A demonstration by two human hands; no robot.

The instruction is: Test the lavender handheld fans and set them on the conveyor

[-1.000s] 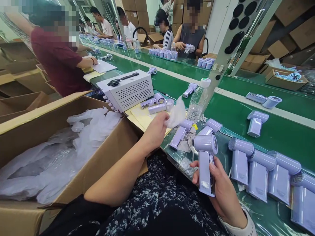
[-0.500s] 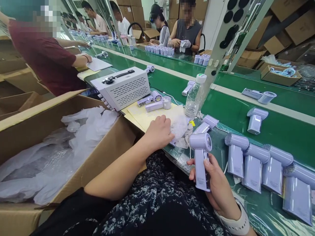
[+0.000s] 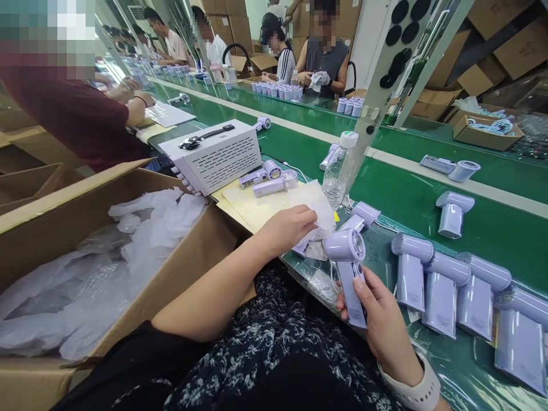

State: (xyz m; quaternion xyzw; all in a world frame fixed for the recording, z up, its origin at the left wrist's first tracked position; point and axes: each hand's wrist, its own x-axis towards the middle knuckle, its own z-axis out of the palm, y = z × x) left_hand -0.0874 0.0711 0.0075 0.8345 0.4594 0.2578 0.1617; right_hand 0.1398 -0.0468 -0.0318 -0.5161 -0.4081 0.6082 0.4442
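Note:
My right hand [image 3: 377, 308] is closed around the grip of a lavender handheld fan [image 3: 349, 279], its round head tilted up and to the left. My left hand [image 3: 293, 228] has its fingers curled on a thin, crumpled white sheet [image 3: 323, 205], just left of the fan's head; whether it is a bag or a wipe I cannot tell. Behind the held fan, another lavender fan [image 3: 362, 216] lies on the table. To the right, several film-wrapped fans [image 3: 440, 291] lie in a row.
A cardboard box [image 3: 171, 268] of white translucent bags [image 3: 145, 245] stands at left. Behind my left hand are a vented metal unit [image 3: 214, 154], two fans [image 3: 274, 180] on yellow paper and a plastic bottle [image 3: 340, 168]. A green conveyor [image 3: 385, 171] runs beyond; co-workers sit along it.
My left hand has moved right with the white sheet, closer to the fan. The held fan has tilted and shifted slightly left. The co-worker at left has brought both hands together.

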